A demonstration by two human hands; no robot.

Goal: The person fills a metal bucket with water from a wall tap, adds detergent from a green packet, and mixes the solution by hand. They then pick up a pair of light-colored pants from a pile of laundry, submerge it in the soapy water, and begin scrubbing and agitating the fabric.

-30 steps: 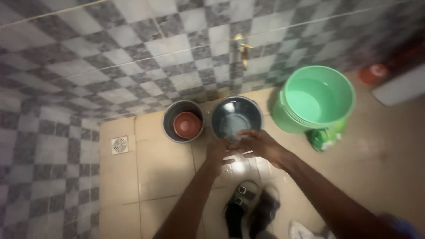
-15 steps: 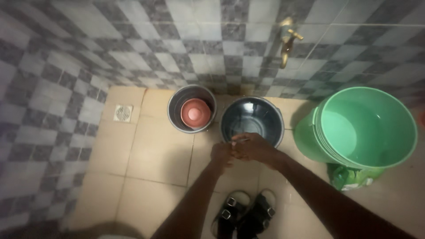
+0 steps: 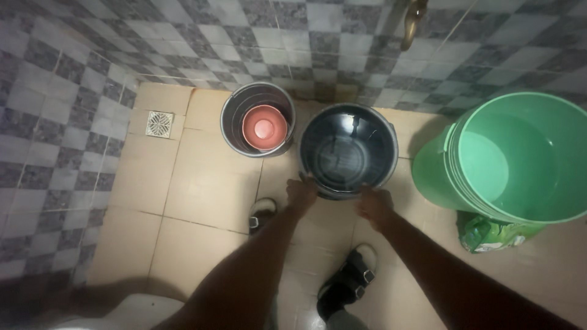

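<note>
Both hands, left hand (image 3: pixel 301 190) and right hand (image 3: pixel 374 201), grip the dark bucket's (image 3: pixel 347 150) near rim; lifting it evenly looks the likely need.

green bucket (image 3: pixel 520 159) cut off at right edge; tap (image 3: pixel 413 21) top cropped — fingertips blurred

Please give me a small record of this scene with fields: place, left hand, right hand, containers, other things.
Place: tiled floor by a checkered wall
Left hand: on the near rim of the dark bucket
Right hand: at the same rim, near side
Containers: grey bucket with a red bowl inside; large green bucket
Other things: floor drain, tap, black sandal, green packet
</note>
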